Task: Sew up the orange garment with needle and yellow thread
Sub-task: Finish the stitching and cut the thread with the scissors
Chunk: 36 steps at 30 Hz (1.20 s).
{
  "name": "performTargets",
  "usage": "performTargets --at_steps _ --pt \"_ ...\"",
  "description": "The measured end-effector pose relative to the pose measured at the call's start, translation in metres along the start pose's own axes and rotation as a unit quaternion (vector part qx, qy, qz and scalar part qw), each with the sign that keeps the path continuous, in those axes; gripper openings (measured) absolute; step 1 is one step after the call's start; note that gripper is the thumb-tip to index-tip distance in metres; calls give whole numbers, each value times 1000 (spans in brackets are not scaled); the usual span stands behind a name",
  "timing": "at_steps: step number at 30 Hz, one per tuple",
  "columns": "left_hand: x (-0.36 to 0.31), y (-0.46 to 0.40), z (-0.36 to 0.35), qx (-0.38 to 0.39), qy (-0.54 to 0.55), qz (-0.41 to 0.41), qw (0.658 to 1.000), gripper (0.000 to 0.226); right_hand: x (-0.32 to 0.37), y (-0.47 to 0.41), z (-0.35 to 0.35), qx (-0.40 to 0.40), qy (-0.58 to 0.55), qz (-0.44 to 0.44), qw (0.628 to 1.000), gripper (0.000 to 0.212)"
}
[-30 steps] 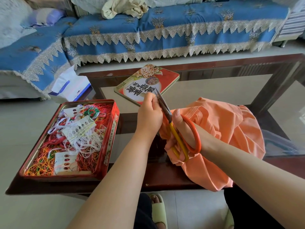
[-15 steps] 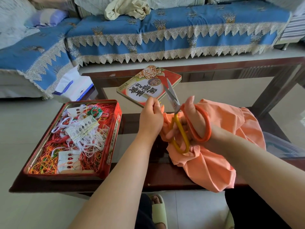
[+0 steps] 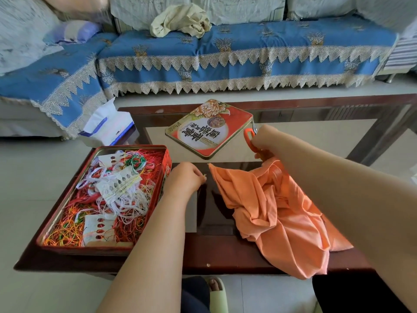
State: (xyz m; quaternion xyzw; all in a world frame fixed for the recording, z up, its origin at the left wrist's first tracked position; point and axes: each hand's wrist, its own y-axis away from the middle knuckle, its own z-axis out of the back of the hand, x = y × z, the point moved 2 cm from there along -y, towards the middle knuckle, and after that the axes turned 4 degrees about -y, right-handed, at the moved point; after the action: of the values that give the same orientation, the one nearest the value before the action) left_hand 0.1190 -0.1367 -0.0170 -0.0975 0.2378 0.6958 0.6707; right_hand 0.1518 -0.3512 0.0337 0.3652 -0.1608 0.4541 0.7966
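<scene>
Orange garment (image 3: 275,213) lies crumpled at the table's (image 3: 225,256) near-right edge, just right of the left hand (image 3: 186,179), which pinches a yellow thread end (needle not discernible); right hand (image 3: 268,141) grips orange-handled scissors (image 3: 249,138) beyond it.

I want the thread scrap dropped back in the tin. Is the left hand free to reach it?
Probably yes. The left hand, pinching a yellow thread scrap, sits just beside the open thread tin, with nothing between them.

Bare gap — tin (image 3: 158,193), garment (image 3: 270,199) flanking
</scene>
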Motion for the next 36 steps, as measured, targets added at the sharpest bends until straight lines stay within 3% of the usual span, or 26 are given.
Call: performTargets --at_steps 5,8,11,13,17,19,21,23,25,27,30,33,36 --pt "-1 -8 4 69 -5 5 998 13 5 -7 -6 -94 184 17 978 42" --pt "-4 -20 11 45 42 28 998 36 9 -7 -12 -62 306 32 950 41" --pt "-8 -36 18 4 199 80 977 44 18 -10 -12 -26 381 49 923 32" --pt "-12 -47 19 -10 272 101 957 38 25 -10 -6 -22 326 57 943 13" --pt "-24 -66 6 -22 279 91 956 48 44 -25 5 -98 332 96 933 24" --pt "-27 -73 -3 -32 270 97 957 53 47 -55 4 -136 260 108 950 32" --pt "-29 -76 -8 -50 238 125 962 55 50 -79 1 -131 176 136 966 54" --pt "-31 -80 -13 -71 222 127 964 60 52 -101 -6 -118 133 123 976 84" --pt "-31 -86 -19 -90 240 123 959 61 49 -119 -16 -105 120 94 983 102" --pt "-30 -88 -21 -97 323 134 932 62 45 -125 -24 -90 129 74 985 108" --pt "-27 -86 -15 -118 487 152 852 55 40 -124 -25 -104 138 81 982 112" --pt "-16 -82 -14 -123 572 205 785 58 33 -125 -21 -95 91 88 987 114" --pt "-17 -77 -9 -96 624 186 753 31 28 -116 -18 -53 -1 108 993 100"
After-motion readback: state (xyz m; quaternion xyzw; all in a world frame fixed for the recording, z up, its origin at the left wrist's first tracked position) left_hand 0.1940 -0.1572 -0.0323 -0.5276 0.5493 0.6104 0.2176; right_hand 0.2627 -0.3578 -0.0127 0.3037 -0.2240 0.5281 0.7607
